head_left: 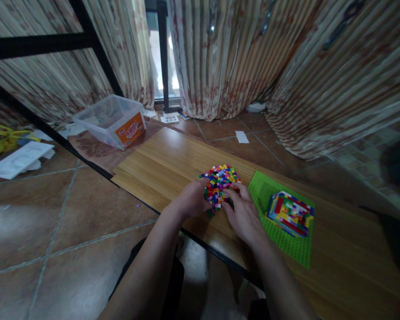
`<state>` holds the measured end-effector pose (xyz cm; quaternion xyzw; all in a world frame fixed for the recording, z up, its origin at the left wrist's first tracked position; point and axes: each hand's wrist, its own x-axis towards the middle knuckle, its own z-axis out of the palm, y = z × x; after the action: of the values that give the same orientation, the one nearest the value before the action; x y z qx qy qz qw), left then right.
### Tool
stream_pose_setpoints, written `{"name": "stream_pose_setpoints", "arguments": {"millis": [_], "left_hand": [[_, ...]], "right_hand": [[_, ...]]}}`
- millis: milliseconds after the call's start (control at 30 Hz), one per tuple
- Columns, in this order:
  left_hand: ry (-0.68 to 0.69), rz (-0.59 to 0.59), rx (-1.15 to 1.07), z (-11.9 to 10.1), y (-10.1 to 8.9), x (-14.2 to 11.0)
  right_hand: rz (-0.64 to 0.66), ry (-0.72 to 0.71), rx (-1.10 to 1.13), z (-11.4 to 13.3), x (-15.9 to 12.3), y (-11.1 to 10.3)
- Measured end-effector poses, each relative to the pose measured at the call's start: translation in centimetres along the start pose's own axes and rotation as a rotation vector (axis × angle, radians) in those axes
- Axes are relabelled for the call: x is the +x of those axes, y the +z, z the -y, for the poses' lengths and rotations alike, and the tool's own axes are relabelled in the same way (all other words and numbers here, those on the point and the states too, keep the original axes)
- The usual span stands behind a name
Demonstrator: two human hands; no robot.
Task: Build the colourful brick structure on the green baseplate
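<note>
A heap of small toy bricks (220,178) in many colours lies on the wooden tabletop between my two hands. At the heap's left edge is my left hand (194,198), cupped, its thumb and fingers apart and some fingertips hidden. My right hand (242,212) reaches in from the right, its curved fingers and thumb apart over the bricks; no held brick can be made out. Just right of that hand, a green baseplate (276,240) carries a low block-shaped build (290,214) of red, yellow, blue and white bricks.
The narrow wooden table (163,155) has a dark front edge. A clear plastic box (102,118) with an orange label stands past its far left end. Black metal bars (40,46) cross the left side. Curtains (226,58) hang behind, and white papers (242,137) lie on the tiled floor.
</note>
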<state>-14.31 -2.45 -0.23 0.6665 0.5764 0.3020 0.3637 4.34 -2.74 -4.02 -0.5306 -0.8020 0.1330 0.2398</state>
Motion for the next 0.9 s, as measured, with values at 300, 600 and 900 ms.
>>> {"name": "stream_pose_setpoints", "arguments": {"millis": [300, 600, 900], "left_hand": [[-0.048, 0.134, 0.245, -0.5, -0.3, 0.2], [-0.055, 0.077, 0.217, -0.2, -0.3, 0.4], [-0.067, 0.051, 0.204, -1.5, -0.2, 0.4]], "right_hand": [[-0.014, 0.054, 0.014, -0.2, 0.0, -0.3], [-0.044, 0.051, 0.011, -0.1, 0.0, -0.2], [-0.126, 0.045, 0.029, -0.4, 0.2, -0.1]]}}
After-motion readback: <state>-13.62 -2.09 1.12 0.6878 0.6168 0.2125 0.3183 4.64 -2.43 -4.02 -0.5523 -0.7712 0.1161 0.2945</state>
